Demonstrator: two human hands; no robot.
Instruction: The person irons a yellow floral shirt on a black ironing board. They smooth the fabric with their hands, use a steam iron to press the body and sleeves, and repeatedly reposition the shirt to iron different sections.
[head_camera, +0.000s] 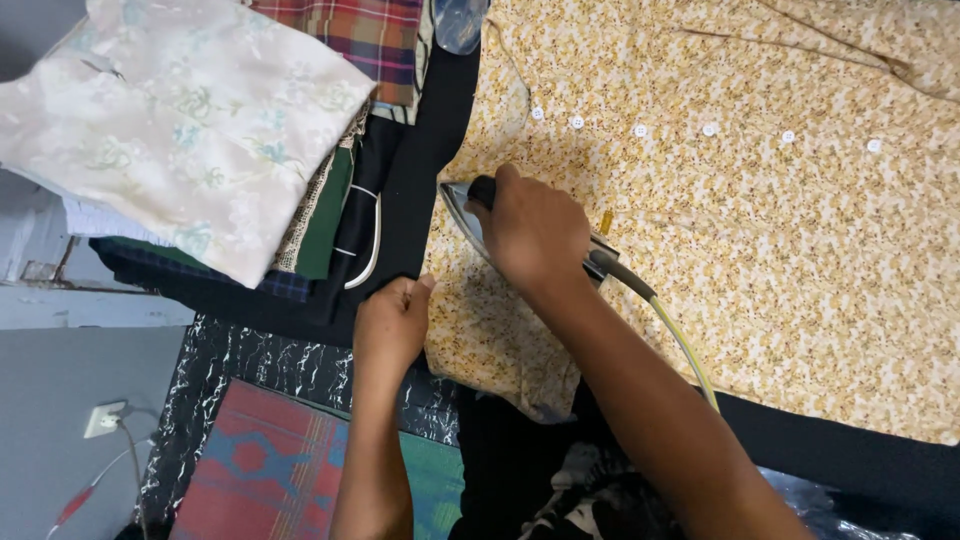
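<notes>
A black-covered bench (420, 150) carries a large yellow floral-print cotton shirt with a row of white buttons (760, 250), spread flat across most of the right side. At the left lies a pile of folded clothes (330, 200), topped by a pale cream garment with faint green flowers (190, 120), with a red plaid cloth (365, 40) behind it. Lower left shows a red and teal patterned mat (270, 470).

The step in hand looks like pressing the shirt's near edge. The right hand (530, 230) has its fingers clenched around the black handle of a metal electric iron (470, 215), which rests on the shirt near its left hem, its grey and yellow cord (670, 330) trailing along the forearm. The left hand (392, 325) pinches the shirt's edge just beside the iron, fingers closed on the fabric, holding it taut.

The next stroke probably calls for keeping that edge stretched flat and the left fingers apart from the hot soleplate.
</notes>
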